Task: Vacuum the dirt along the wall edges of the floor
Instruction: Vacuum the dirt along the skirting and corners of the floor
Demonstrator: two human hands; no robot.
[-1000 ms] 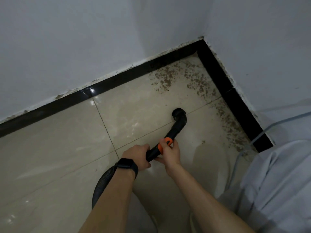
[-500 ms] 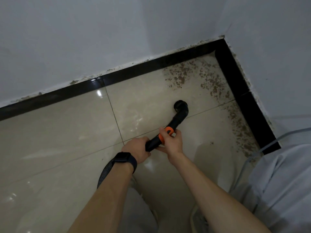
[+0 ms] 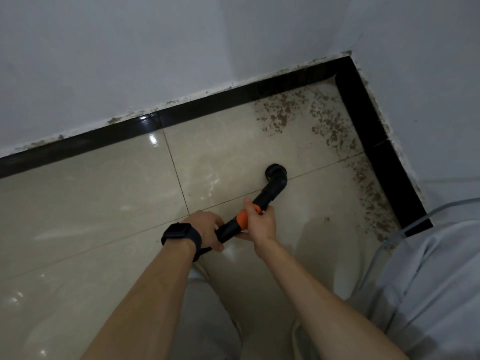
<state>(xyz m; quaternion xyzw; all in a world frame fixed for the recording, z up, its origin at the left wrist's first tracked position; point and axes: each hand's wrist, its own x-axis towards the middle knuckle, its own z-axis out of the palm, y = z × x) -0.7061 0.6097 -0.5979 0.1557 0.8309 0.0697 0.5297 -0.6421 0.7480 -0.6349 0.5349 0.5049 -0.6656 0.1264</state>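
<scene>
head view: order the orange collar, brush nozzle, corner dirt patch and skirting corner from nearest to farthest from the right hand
1. orange collar of the vacuum wand: gripped by the right hand.
2. brush nozzle: just ahead, at the wand's tip.
3. corner dirt patch: farther ahead, by the back wall.
4. skirting corner: farthest, up and right.

Black nozzle [image 3: 275, 178], orange collar [image 3: 243, 218]
</scene>
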